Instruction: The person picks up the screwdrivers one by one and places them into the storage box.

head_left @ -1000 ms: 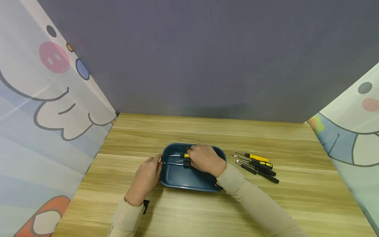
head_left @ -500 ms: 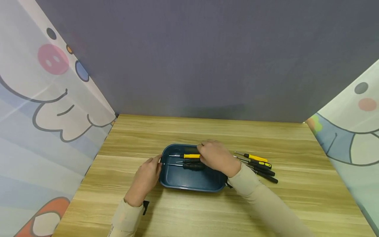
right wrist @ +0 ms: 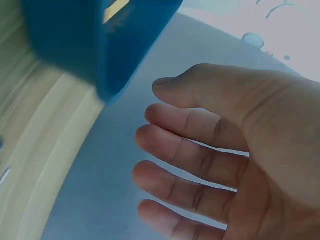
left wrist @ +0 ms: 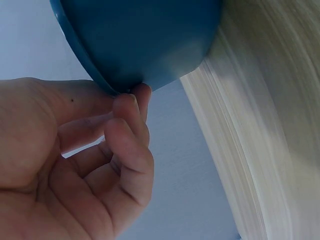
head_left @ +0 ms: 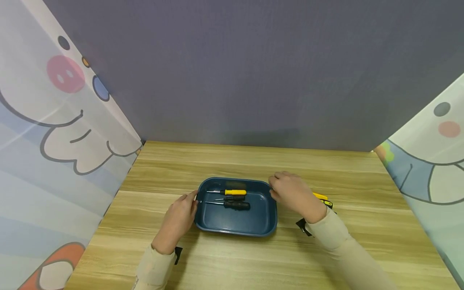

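My left hand (head_left: pixel 177 219) pinches the left rim of a dark blue tray (head_left: pixel 237 233), thumb and fingertips on the edge in the left wrist view. Inside the tray lie a yellow-handled screwdriver (head_left: pixel 235 192), a small black screwdriver (head_left: pixel 235 198) and a larger black-handled screwdriver (head_left: pixel 237 206), shafts to the left. By the tray's right end is my right hand (head_left: pixel 291 193). In the right wrist view its relaxed fingers (right wrist: pixel 175 147) hold nothing and stand apart from the tray's rim (right wrist: pixel 105 92).
Right of the tray, more screwdrivers lie on the wooden table (head_left: pixel 232 262), mostly hidden under my right forearm; a yellow handle (head_left: pixel 320 196) and a black-and-yellow handle (head_left: pixel 328 203) show. A grey panel (head_left: pixel 253 80) rises behind the table.
My right hand has left the screwdrivers in the tray and moved right, past the tray's right end, now covering most of the loose screwdrivers. My left hand stays on the rim.
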### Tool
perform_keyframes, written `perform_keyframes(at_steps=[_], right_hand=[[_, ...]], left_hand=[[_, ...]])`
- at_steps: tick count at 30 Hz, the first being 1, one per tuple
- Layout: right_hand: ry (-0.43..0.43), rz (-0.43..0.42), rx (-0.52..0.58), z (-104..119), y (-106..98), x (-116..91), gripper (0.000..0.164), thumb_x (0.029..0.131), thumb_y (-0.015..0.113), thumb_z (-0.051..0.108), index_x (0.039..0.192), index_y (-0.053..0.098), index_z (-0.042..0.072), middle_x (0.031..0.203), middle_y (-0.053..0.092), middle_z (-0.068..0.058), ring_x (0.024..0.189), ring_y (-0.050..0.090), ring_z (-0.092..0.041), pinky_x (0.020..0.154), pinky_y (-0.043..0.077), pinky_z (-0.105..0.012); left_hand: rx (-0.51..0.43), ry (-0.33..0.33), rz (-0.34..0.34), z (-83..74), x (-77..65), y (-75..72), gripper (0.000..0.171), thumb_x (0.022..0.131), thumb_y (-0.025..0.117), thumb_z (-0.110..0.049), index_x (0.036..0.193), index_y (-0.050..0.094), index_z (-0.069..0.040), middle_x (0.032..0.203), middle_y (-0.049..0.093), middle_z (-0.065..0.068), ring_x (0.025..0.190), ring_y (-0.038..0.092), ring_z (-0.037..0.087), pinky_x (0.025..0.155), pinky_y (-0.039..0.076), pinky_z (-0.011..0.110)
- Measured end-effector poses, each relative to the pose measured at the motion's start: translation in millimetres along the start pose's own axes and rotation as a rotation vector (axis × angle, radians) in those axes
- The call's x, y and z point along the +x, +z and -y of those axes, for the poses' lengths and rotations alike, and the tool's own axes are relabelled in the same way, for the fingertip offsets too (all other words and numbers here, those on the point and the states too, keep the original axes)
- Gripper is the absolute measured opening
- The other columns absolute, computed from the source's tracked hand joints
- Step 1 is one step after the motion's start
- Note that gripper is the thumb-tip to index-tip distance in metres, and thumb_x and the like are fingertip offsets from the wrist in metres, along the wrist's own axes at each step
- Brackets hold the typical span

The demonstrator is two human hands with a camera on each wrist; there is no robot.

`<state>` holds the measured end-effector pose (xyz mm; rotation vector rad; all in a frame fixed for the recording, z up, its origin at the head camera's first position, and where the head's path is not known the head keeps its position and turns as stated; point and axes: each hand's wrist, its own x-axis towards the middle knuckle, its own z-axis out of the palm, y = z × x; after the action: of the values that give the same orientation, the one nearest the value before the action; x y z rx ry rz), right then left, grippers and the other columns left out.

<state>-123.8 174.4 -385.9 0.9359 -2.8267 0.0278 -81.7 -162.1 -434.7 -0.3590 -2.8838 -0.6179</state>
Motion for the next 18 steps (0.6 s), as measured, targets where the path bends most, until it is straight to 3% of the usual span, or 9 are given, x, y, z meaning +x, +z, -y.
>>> perform_keyframes(at_steps=[9,18], right_hand=[[0.102,-0.021,0.067,-39.0,7.9,-34.9,0.016,0.082,0.082,0.008,0.086,0.067,0.006,0.080,0.059,-0.004,0.069,0.058,-0.022,0.058,0.051,-0.036],[0.193,0.037,0.092,-67.9,10.5,-59.1,0.013,0.083,0.079,0.003,0.092,0.069,0.003,0.083,0.062,-0.007,0.070,0.061,-0.024,0.058,0.053,-0.038]], left_hand=[[-0.001,-0.003,0.006,-0.4,-0.4,-0.7,0.031,0.095,0.066,-0.003,0.125,0.065,0.004,0.087,0.066,0.014,0.071,0.065,0.030,0.060,0.054,0.045],[-0.004,-0.001,-0.005,-0.3,-0.3,-0.7,0.031,0.094,0.067,-0.002,0.124,0.065,0.004,0.087,0.066,0.014,0.071,0.065,0.030,0.060,0.054,0.046]])
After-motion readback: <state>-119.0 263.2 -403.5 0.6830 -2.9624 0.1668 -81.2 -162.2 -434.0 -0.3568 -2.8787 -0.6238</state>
